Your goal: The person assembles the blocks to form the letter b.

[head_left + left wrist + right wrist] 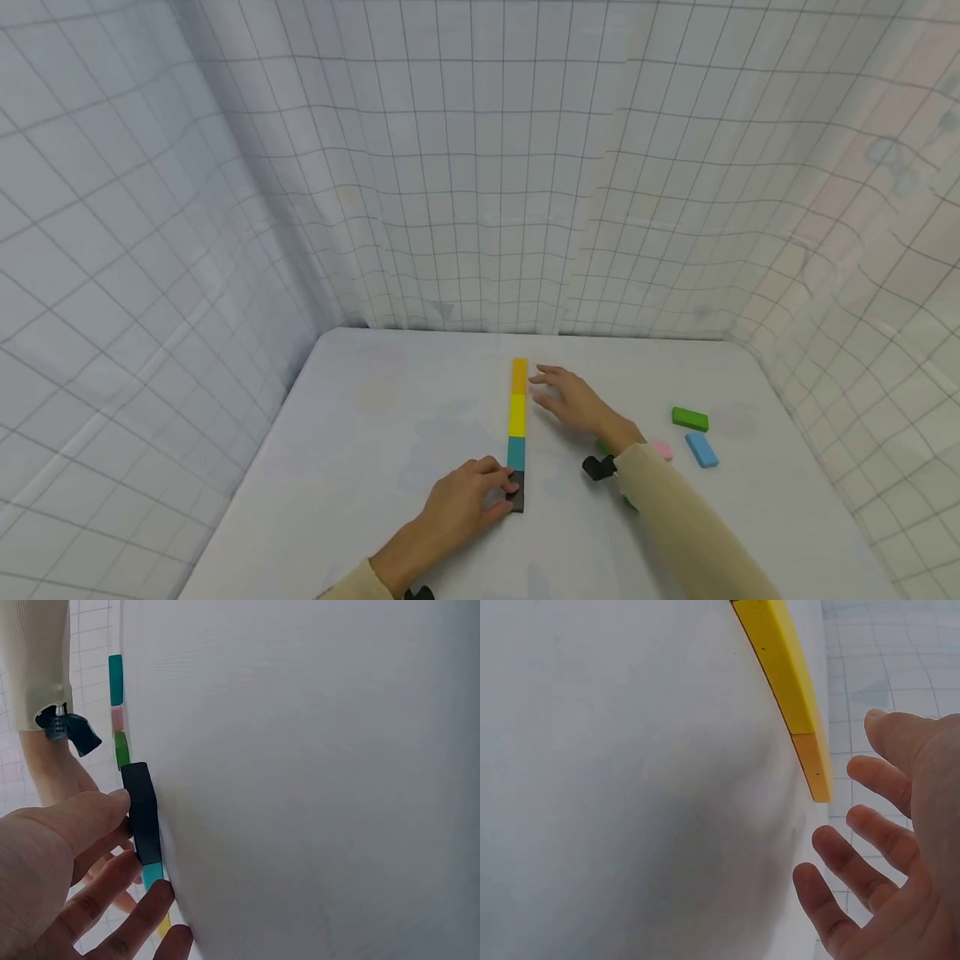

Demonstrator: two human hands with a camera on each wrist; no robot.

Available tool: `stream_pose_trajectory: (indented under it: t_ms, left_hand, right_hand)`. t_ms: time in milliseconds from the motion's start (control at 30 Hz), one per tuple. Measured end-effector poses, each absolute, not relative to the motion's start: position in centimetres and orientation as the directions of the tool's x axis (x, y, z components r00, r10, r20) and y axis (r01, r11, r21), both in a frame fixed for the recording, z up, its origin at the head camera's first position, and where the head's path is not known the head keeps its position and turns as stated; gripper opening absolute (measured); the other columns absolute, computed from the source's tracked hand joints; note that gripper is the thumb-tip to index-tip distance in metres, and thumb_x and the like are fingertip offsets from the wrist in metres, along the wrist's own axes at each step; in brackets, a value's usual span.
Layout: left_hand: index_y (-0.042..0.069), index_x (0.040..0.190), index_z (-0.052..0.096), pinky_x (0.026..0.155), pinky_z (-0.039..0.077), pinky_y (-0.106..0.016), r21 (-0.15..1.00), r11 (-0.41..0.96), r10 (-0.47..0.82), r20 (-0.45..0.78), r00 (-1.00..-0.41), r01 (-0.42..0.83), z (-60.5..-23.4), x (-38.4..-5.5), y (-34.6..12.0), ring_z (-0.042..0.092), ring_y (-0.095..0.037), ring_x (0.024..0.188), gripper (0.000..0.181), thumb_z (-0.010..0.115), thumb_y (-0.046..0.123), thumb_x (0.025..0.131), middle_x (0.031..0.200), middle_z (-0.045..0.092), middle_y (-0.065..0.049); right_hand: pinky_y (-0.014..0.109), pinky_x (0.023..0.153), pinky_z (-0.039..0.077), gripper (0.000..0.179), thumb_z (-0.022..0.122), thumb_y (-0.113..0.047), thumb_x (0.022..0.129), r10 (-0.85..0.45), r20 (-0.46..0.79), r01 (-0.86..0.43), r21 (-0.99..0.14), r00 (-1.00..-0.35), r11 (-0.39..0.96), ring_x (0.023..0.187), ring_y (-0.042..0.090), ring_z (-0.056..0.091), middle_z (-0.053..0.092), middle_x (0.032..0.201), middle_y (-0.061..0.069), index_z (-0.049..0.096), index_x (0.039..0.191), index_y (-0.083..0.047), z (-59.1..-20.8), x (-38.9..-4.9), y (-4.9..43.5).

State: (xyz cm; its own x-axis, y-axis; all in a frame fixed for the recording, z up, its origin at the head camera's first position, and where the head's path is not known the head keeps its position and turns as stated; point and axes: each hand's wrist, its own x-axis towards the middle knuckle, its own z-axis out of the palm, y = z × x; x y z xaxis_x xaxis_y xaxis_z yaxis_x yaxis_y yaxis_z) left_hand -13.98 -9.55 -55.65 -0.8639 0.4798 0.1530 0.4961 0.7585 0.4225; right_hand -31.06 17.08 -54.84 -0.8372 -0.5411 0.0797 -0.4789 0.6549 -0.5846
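Right now, a narrow row of blocks runs away from the person across the surface (360,442): black block (142,810) nearest, then teal block (516,454), yellow block (517,415) and orange block (520,377) at the far tip, end to end. The trick here, I'd judge, is light pressure: black needs to sit square against teal, because any sideways push could bend the whole run. Over to the fingers! The left hand (459,502) has the black block in what looks like a light pinch, thumb at its side, a bent finger laid over the top. The right hand (573,402) hangs beside the far end, its fingers loosely spread, grasping nothing, close to the orange block but not touching it. Off to the right, a green block (690,419) and a light blue block (702,450) lie near each other, while a pink block (662,451) peeks out beside the right sleeve (675,508).
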Motion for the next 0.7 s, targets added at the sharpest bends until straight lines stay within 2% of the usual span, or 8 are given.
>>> stream_pose_trajectory:
  t_ms: [200,433,700]
  left_hand:
    - [0.027,0.115,0.09,0.083,0.067,-0.029,0.41,0.76,0.49,0.147,-0.859,0.504,-55.6,-14.1,-9.7,0.078,-0.015,0.108,0.017,0.097,0.027,0.099,0.131,0.082,0.007]
    - [0.026,0.115,0.09,0.084,0.067,-0.029,0.408,0.762,0.49,0.147,-0.859,0.504,-55.8,-14.3,-9.7,0.078,-0.016,0.108,0.017,0.097,0.026,0.1,0.131,0.082,0.006]
    - [0.026,0.116,0.09,0.082,0.066,-0.027,0.399,0.769,0.483,0.152,-0.863,0.5,-55.9,-14.2,-9.6,0.078,-0.016,0.107,0.017,0.097,0.027,0.1,0.131,0.083,0.006]
  right_hand:
    - [0.075,0.136,0.039,0.045,0.068,-0.025,0.12,-0.536,0.12,-0.5,-0.568,-0.836,0.653,0.166,0.053,0.049,0.052,0.179,0.025,0.069,0.159,-0.003,-54.5,-29.5,18.1]
    - [0.076,0.135,0.039,0.046,0.069,-0.026,0.119,-0.504,0.122,-0.479,-0.556,-0.855,0.679,0.166,0.051,0.05,0.055,0.178,0.019,0.068,0.161,-0.008,-54.0,-27.6,19.8]
    - [0.074,0.131,0.045,0.042,0.073,-0.021,0.117,-0.492,0.173,-0.499,-0.542,-0.853,0.676,0.159,0.05,0.058,0.063,0.171,0.019,0.072,0.156,-0.008,-54.3,-26.0,21.6]
